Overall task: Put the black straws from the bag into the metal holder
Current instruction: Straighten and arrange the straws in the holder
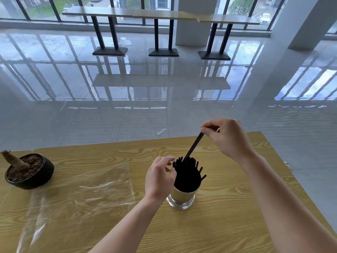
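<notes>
Right hand [226,137] pinched top of one black straw [194,145] (fingers tight on it). Straw slanted down, low tip in among bunch of straws [187,172] standing in metal holder [181,198]. Holder sat on wooden table [228,207], below and left of right hand. Left hand [160,177] curled against holder's left side, fingers touching straws; grip hard to tell. Clear bag [82,190] lay flat, left of holder. Holder's left wall hidden by left hand. Black pot [30,171] stood at table's far left.
</notes>
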The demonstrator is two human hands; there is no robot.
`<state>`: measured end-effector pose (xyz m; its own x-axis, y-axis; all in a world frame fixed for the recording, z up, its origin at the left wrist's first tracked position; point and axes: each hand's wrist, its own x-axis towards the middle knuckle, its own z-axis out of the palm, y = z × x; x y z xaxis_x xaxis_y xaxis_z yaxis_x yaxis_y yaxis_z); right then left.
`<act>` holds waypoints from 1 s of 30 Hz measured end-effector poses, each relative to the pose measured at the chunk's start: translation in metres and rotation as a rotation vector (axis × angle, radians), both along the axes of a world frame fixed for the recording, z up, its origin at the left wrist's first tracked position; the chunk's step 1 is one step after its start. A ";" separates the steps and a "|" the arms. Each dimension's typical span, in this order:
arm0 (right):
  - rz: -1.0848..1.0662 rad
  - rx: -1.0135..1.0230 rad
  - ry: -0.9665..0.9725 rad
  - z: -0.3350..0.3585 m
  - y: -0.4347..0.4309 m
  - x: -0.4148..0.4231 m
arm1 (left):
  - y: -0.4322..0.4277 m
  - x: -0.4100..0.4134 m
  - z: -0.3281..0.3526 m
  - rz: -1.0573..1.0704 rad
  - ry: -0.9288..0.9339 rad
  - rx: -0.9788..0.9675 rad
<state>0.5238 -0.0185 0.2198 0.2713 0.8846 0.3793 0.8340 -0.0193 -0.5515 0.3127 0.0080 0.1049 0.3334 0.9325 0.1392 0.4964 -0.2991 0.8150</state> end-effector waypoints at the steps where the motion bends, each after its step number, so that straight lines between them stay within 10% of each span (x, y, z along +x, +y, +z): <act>1: -0.012 0.031 0.012 0.005 -0.003 0.002 | -0.001 0.000 0.001 0.001 -0.007 -0.003; 9: -0.185 0.231 0.197 0.001 -0.029 0.008 | -0.010 0.005 0.015 0.073 -0.143 0.016; 16: -0.345 0.425 0.640 -0.047 -0.053 -0.020 | -0.007 0.024 0.055 0.097 -0.663 -0.621; 30: -0.274 0.178 0.847 -0.082 -0.067 -0.046 | 0.017 0.013 0.079 0.244 -1.125 -0.850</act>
<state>0.4780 -0.0858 0.1379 0.7140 0.6953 0.0822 0.1267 -0.0129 -0.9919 0.3258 0.0247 0.1844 0.2449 0.8821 -0.4024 -0.5552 0.4679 0.6877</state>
